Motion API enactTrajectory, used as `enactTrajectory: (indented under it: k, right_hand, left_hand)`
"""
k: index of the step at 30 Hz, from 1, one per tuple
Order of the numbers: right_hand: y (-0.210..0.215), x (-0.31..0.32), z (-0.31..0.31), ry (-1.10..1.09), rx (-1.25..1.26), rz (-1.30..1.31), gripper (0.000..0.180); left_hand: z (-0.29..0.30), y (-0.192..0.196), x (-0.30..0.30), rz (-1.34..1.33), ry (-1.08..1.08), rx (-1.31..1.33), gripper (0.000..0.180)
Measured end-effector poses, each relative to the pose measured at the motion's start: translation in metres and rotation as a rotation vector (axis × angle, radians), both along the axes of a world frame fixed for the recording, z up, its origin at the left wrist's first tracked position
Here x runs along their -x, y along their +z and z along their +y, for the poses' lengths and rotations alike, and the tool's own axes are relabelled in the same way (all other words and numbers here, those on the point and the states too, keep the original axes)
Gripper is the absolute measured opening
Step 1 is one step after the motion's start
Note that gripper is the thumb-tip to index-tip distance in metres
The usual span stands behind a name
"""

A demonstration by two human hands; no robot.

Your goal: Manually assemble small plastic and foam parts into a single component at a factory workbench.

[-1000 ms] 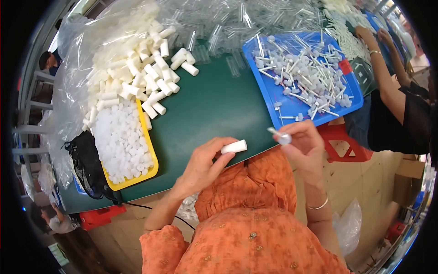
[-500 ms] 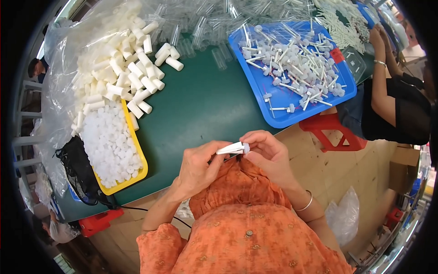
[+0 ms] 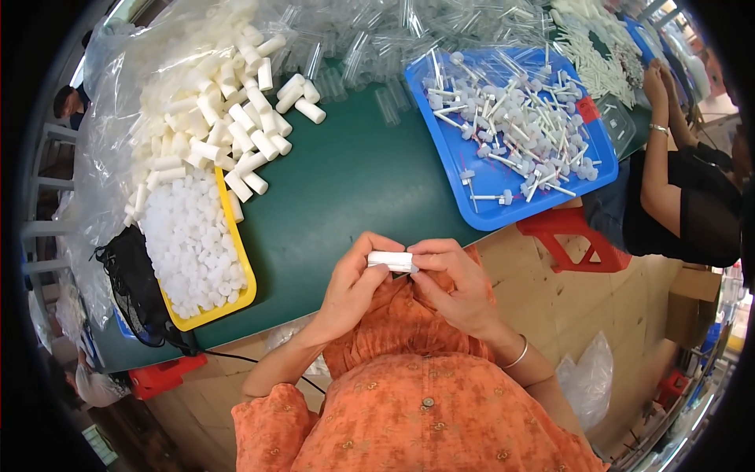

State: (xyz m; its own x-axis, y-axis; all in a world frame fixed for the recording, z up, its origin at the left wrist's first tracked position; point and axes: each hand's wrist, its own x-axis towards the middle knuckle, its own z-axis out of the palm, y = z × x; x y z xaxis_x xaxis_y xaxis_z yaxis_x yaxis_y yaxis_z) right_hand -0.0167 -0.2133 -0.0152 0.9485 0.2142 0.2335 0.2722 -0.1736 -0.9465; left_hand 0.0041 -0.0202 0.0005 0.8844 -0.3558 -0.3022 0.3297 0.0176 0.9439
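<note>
In front of my body, close to the table's front edge, both hands hold a short white cylinder [image 3: 390,259] lying level between them. The fingers of my left hand [image 3: 348,287] pinch its left end. My right hand [image 3: 454,283] grips the right end, where a bit of a pale cap shows at the fingertips. Whether a clear tube surrounds the cylinder, I cannot tell. Ahead and to the right, a blue tray [image 3: 481,218] holds many thin white sticks with pale caps [image 3: 523,130]. On the left stands a yellow tray [image 3: 250,275] of small white caps [image 3: 197,244].
White foam-like cylinders [image 3: 244,130] are heaped at the back left on a plastic bag. Clear tubes [image 3: 354,39] cover the table's [image 3: 338,173] far side. A black mesh pouch [image 3: 130,283] lies by the yellow tray. At right, a co-worker's arm [image 3: 657,149] is near a red stool [image 3: 566,240].
The white cylinder has turned from a slight tilt to level. My right fingers have closed over its capped end, now mostly hidden. The view has shifted slightly.
</note>
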Motion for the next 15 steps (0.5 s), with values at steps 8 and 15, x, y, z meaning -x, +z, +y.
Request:
enactTrajectory:
  k: [8, 15]
  right_hand:
    - [0.024, -0.018, 0.000, -0.011, 0.256, -0.142, 0.029]
    - [0.013, -0.026, -0.007, -0.122, 0.291, -0.318, 0.022]
  left_hand:
    - [0.002, 0.008, -0.018, 0.058, -0.034, -0.104, 0.018]
    - [0.001, 0.047, -0.106, -0.751, -0.313, -0.610, 0.039]
